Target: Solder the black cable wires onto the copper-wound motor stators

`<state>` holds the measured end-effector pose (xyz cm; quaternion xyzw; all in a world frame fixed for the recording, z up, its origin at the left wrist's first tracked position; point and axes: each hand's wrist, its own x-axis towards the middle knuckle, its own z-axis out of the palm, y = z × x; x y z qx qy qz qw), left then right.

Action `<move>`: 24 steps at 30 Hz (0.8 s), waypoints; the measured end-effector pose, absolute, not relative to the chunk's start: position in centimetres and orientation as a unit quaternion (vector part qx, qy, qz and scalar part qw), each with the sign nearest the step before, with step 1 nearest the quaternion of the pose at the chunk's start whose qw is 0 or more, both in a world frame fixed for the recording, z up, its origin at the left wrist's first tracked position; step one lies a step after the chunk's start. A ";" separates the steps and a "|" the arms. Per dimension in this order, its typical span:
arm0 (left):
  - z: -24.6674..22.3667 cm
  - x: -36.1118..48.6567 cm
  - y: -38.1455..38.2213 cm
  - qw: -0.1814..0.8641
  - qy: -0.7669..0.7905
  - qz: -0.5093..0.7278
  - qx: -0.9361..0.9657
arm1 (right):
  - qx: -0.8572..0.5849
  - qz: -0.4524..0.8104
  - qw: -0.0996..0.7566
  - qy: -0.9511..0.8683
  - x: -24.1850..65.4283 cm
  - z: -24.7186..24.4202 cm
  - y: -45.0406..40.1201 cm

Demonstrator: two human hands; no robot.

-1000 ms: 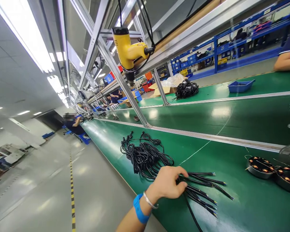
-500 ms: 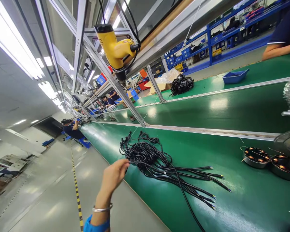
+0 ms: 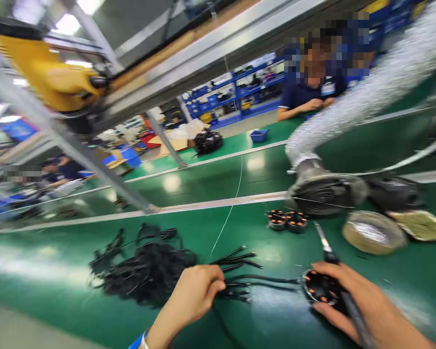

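My left hand [image 3: 203,290] is closed in a pinch on a black cable [image 3: 263,280] by the near side of a cable heap [image 3: 141,274]. Cut cable ends [image 3: 245,261] fan out to the right, past my fingers. My right hand [image 3: 366,295] has its thumb and fingers around a round coil ring with copper windings [image 3: 321,290], probably a motor stator. A dark-handled tool with a metal tip [image 3: 324,237] runs past that ring under my forefinger; whether my hand grips it too, I cannot tell.
Two more coil rings [image 3: 287,220] sit behind, near a fume fan [image 3: 319,194] with a silver hose [image 3: 363,92]. A tape roll [image 3: 374,232] lies to the right. A yellow heat gun [image 3: 51,77] hangs upper left. A co-worker [image 3: 308,94] sits across the green bench.
The view has swung to the right and closer to the bench. My left hand has moved from the heap's left edge toward the cable ends. My right hand has come into view at the coil ring.
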<state>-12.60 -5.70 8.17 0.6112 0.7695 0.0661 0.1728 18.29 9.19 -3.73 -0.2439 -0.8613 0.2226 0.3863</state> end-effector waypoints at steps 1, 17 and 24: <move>7.0 -11.9 -4.9 0.190 0.766 0.031 0.613 | -0.237 0.227 0.367 -0.870 18.3 -3.1 9.1; 4.4 -3.3 2.4 0.445 0.617 0.247 0.600 | -0.250 0.328 0.403 -0.817 17.6 1.2 8.4; 4.4 -3.3 3.5 0.486 0.549 0.317 0.602 | -0.211 0.339 0.432 -0.809 15.5 3.7 7.7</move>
